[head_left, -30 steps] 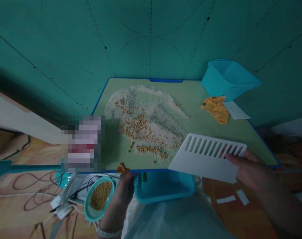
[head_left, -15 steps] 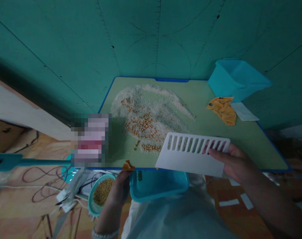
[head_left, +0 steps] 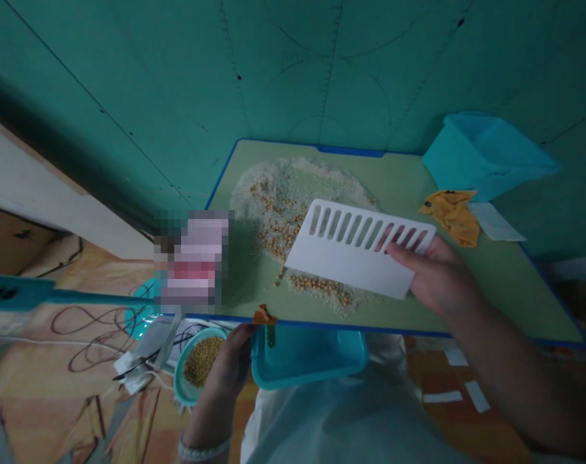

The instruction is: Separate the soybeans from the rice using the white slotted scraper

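My right hand [head_left: 435, 277] grips a white slotted scraper [head_left: 355, 248] by its right end and holds it over a spread of white grains mixed with yellow-brown seeds [head_left: 283, 219] on a green board with a blue rim [head_left: 490, 283]. Below the board's front edge, my left hand [head_left: 232, 364] holds the left rim of a teal rectangular tub [head_left: 312, 354]. A small orange scrap [head_left: 263, 316] lies on the board's edge just above that hand.
A teal bowl of brownish grain [head_left: 198, 364] sits left of my left hand. At the board's back right stand a tilted teal bin [head_left: 486, 154], a yellow cloth [head_left: 452, 212] and a white card [head_left: 496, 222]. Cables lie on the floor at the left.
My right hand has carried the scraper leftward and farther in, from beside the pile to above it. The left hand stays on the tub.
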Motion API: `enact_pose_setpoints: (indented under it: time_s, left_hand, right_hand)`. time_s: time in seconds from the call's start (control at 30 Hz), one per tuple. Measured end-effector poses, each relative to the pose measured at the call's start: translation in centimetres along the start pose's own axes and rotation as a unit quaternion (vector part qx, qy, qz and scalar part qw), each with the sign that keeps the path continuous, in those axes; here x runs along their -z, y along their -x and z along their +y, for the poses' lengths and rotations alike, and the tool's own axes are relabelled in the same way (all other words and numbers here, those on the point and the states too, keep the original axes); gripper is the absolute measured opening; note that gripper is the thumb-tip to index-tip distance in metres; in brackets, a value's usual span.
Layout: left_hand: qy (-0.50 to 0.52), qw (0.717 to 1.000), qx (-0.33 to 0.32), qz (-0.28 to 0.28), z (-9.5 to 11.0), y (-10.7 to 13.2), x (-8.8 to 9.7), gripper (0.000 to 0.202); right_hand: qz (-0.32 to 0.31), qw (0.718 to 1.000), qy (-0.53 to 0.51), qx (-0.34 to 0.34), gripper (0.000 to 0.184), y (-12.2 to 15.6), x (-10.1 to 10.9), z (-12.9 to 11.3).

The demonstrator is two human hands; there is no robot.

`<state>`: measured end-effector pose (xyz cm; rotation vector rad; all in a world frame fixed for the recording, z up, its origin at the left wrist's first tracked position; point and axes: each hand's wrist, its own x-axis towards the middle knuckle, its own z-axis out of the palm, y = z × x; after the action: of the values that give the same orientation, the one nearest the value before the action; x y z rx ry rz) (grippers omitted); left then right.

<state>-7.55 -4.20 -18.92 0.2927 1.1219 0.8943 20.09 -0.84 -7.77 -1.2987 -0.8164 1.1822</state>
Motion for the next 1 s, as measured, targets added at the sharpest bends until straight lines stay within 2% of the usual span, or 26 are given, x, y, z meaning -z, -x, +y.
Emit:
enact_pose_setpoints:
  time_s: [0.2,0.37,0.63,1.0]
  left_hand:
    - [-0.011,1.0,0.0,0.006,0.7,0.4,1.6,0.01]
    - [-0.008,1.0,-0.004,0.021,1.5,0.5,2.3,0.012]
    - [-0.004,0.999,-0.028,0.024,2.2,0.7,2.2,0.017]
    - [-0.014,0.999,-0.042,0.006,2.0,0.7,1.7,0.013]
  right_hand:
    - [-0.037,0.999,0.026,0.009,0.021,-2.2,-1.6,-0.2]
    - [-0.053,0.997,0.055,-0.006,0.019,-2.4,-1.9,-0.2]
    - [-0.087,0.994,0.065,-0.027,0.02,-2.3,-1.6,0.3]
    - [-0.13,0.988,0.066,-0.057,0.022,-1.0,-0.4,0.9]
